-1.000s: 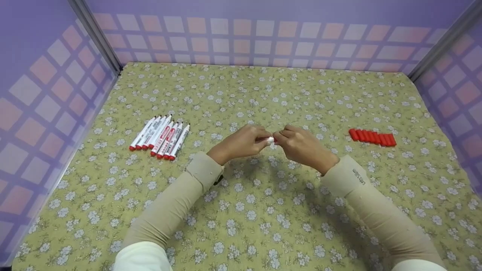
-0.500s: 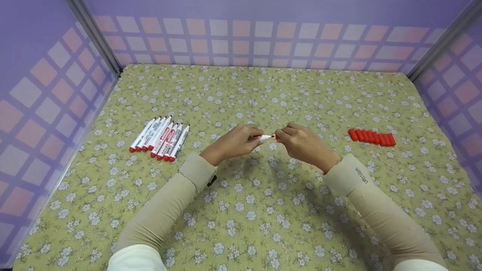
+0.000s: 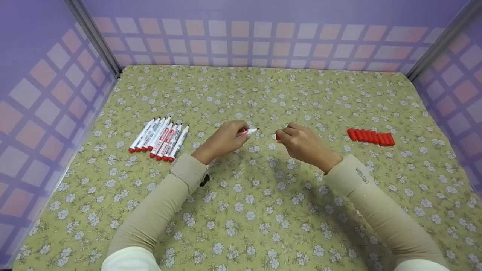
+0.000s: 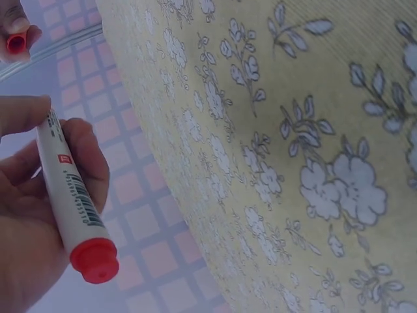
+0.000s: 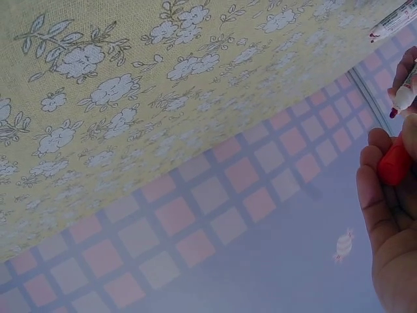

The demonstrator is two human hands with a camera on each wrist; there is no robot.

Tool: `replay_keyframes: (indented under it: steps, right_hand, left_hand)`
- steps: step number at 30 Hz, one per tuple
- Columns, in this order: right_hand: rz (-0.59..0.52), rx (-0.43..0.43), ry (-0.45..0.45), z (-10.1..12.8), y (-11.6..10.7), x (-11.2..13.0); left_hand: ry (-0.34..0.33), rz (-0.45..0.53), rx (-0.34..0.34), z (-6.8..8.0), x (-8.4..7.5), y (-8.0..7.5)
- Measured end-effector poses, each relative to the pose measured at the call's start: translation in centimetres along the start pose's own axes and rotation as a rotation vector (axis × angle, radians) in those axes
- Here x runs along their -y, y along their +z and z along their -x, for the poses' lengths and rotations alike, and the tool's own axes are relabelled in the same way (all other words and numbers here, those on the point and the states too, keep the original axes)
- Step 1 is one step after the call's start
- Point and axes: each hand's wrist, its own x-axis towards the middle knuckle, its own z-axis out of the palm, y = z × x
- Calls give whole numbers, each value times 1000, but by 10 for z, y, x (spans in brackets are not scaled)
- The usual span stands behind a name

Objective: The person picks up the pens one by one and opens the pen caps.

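Note:
My left hand (image 3: 227, 137) pinches a white marker (image 4: 68, 179) between thumb and fingers. Its bare dark tip points right in the head view, and its red end plug (image 4: 96, 259) faces the left wrist camera. A short gap to the right, my right hand (image 3: 301, 143) holds a red marker cap (image 5: 395, 163) between thumb and fingers. The cap's hollow end shows in the left wrist view. Both hands are over the middle of the table, with marker and cap apart.
Several uncapped white markers (image 3: 160, 139) lie side by side on the left of the flowered tablecloth (image 3: 248, 210). A row of several red caps (image 3: 371, 137) lies on the right. Purple checked panels (image 3: 241, 37) enclose the back and sides.
The marker has come out of its cap and moved left with my left hand, widening the gap. My right hand stays nearly in place with the cap.

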Motion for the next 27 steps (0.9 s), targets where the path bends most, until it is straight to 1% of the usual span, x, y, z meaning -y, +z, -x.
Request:
replay_keyframes:
  steps: [8,14,17,27]
  right_hand:
    - [-8,-20,-2,2,2,-1]
    - [-6,1,2,2,2,-1]
    - [-13,14,8,3,3,-1]
    - [-21,16,7,4,4,-1]
  left_hand:
    - [-118,3,-90,2,12,-7]
    - [-210,7,-160,4,24,-15]
    - [-236,5,-184,6,31,-19]
    - [-274,-70,-228,14,52,-35]
